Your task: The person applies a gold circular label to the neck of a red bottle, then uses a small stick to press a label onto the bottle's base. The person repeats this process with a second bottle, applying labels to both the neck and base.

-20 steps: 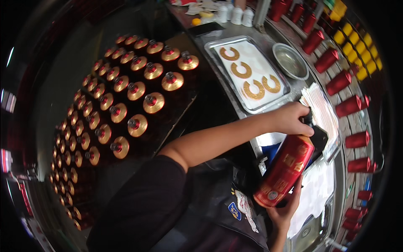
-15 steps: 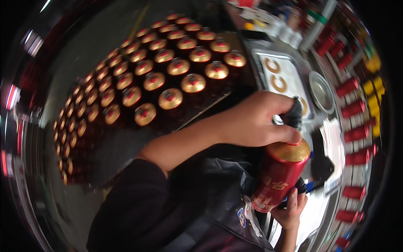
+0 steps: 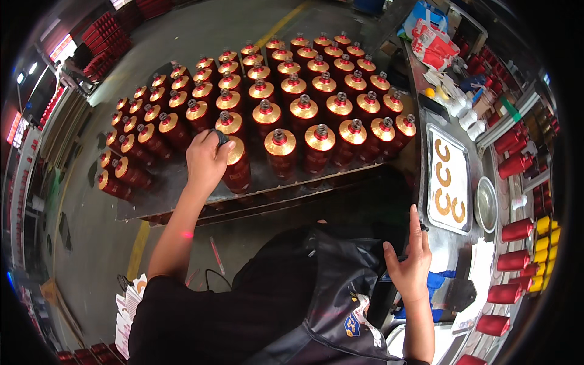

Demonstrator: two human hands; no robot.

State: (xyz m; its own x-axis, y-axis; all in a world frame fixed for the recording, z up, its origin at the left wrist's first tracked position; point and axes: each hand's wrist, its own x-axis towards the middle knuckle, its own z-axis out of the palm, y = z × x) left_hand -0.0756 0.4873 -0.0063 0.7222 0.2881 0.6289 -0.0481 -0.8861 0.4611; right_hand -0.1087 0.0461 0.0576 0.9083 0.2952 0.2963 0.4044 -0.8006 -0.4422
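Observation:
My left hand point(image 3: 208, 159), a black cover on its fingertips, is closed around the neck of a dark red bottle point(image 3: 238, 173) with a gold shoulder. That bottle stands upright at the near edge of a dark table, in line with several similar red-and-gold bottles point(image 3: 283, 155); my fingers hide its neck. Off to the right, my right hand point(image 3: 410, 267) holds nothing, its fingers stretched up and thumb apart. Beyond it on the side bench lies a metal tray point(image 3: 432, 210) with gold C-shaped pieces point(image 3: 443, 175) on a white sheet.
A round metal bowl point(image 3: 486, 207) sits beside the tray. Along the right, a line of red bottles point(image 3: 508, 263) lies beyond the bench, near yellow blocks point(image 3: 541, 244). Bags point(image 3: 433, 45) rest at the bench's far end. Printed paper strips point(image 3: 126, 313) are at lower left.
My left hand has carried the bottle leftward from beside the bench to the table of bottles. My right hand has let go of the bottle's lower part and opened. The view has turned left.

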